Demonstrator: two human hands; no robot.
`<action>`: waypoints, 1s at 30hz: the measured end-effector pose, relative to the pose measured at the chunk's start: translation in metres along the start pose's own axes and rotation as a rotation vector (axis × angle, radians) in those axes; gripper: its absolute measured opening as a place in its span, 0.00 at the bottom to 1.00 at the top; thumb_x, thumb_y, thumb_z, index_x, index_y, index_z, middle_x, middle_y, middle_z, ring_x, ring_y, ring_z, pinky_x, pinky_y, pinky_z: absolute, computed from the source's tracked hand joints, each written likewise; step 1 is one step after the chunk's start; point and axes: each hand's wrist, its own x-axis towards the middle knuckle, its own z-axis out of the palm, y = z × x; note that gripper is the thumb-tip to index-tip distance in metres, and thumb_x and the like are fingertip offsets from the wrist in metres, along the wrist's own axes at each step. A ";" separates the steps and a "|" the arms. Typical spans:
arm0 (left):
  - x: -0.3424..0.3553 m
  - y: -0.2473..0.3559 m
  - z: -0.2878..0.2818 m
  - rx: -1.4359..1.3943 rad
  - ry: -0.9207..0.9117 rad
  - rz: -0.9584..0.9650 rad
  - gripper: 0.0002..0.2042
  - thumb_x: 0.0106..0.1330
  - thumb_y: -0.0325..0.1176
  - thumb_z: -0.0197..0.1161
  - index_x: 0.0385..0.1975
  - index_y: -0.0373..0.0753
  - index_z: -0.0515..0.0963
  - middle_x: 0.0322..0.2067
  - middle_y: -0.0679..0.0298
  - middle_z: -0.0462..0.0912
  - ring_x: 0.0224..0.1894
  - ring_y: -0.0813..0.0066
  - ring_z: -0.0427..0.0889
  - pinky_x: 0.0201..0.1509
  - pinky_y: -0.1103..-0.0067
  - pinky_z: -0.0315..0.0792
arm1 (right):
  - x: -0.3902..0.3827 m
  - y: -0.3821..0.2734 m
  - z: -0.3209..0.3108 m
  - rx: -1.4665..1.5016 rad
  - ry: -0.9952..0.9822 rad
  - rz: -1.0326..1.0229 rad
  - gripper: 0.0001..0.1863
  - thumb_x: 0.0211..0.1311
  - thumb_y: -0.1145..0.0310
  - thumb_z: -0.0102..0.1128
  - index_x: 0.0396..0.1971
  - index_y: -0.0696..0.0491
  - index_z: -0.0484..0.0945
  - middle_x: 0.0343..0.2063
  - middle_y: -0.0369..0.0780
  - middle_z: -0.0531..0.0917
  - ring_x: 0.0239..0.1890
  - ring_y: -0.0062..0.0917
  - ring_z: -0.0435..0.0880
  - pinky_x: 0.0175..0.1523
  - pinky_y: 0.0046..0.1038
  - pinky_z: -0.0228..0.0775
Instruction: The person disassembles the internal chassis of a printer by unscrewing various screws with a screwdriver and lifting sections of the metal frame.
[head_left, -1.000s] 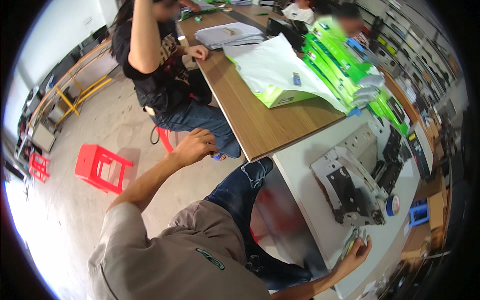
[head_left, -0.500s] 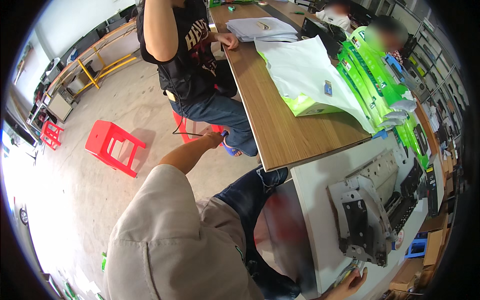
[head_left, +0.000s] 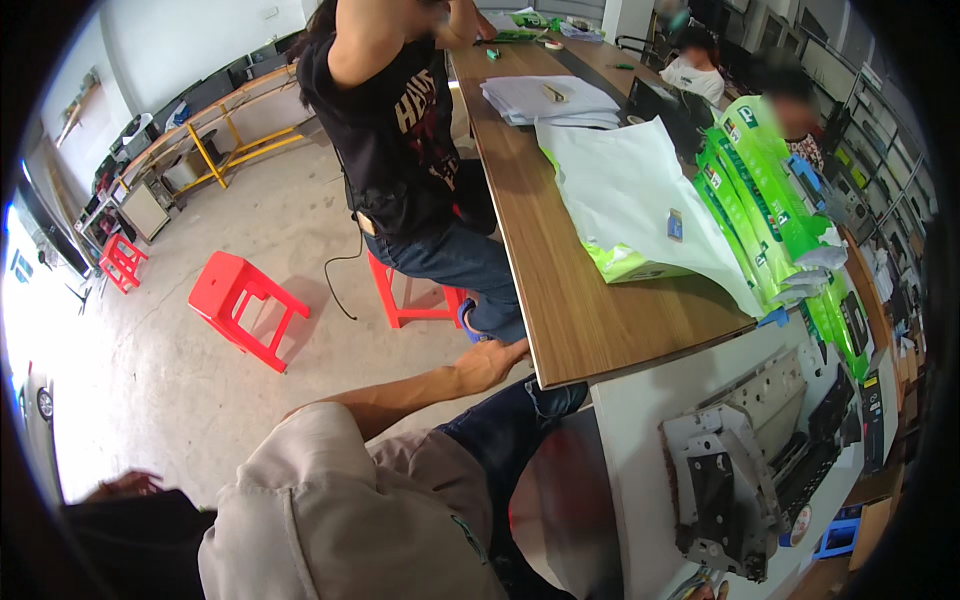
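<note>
My left hand (head_left: 490, 366) reaches out to the near corner of the wooden table (head_left: 590, 330), beside the blue sandal of the person sitting there. Its fingertips are hidden at the table edge, so its grip does not show. At the lower edge, only the fingertips of my right hand (head_left: 712, 591) show, curled at a small silvery and yellowish thing (head_left: 690, 582) that is mostly cut off. Just beyond it, a grey metal frame with black parts (head_left: 715, 490) rests tilted on the white tabletop (head_left: 640, 480).
A person in black (head_left: 400, 150) sits on a red stool (head_left: 405, 300); a black cable (head_left: 335, 285) hangs beside them. Another red stool (head_left: 245, 305) stands left. Green packages (head_left: 760, 215) and a white sheet (head_left: 630, 190) lie on the table. A dark sleeve (head_left: 135, 540) shows lower left.
My left hand has left the black cable and moved right to the table corner. The cable now hangs loose. My right hand has slipped lower in view. A dark sleeve has appeared lower left.
</note>
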 end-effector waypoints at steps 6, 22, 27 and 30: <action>-0.004 0.059 -0.055 0.086 0.177 0.182 0.11 0.69 0.33 0.61 0.49 0.41 0.79 0.44 0.56 0.81 0.34 0.49 0.85 0.34 0.59 0.78 | 0.001 0.010 -0.003 0.091 0.002 0.026 0.24 0.72 0.68 0.63 0.62 0.63 0.72 0.51 0.52 0.81 0.50 0.37 0.81 0.56 0.36 0.75; 0.079 0.110 -0.102 -0.281 0.613 0.311 0.12 0.72 0.32 0.60 0.48 0.31 0.73 0.42 0.52 0.75 0.47 0.49 0.75 0.51 0.66 0.71 | 0.004 0.027 -0.003 0.149 0.032 -0.023 0.24 0.69 0.66 0.68 0.59 0.61 0.75 0.45 0.50 0.83 0.45 0.35 0.82 0.49 0.34 0.78; 0.108 0.138 -0.082 -0.168 0.584 0.354 0.15 0.72 0.34 0.61 0.51 0.32 0.72 0.47 0.49 0.73 0.49 0.46 0.76 0.55 0.64 0.72 | 0.004 0.026 0.000 0.178 0.082 0.007 0.20 0.70 0.69 0.65 0.58 0.59 0.77 0.43 0.49 0.83 0.43 0.34 0.83 0.48 0.34 0.78; 0.107 0.137 -0.077 -0.111 0.519 0.365 0.15 0.72 0.35 0.61 0.51 0.33 0.71 0.47 0.49 0.72 0.48 0.46 0.76 0.54 0.62 0.72 | 0.004 0.023 0.000 0.159 0.085 0.021 0.20 0.70 0.70 0.65 0.58 0.58 0.77 0.44 0.49 0.83 0.43 0.35 0.83 0.48 0.34 0.78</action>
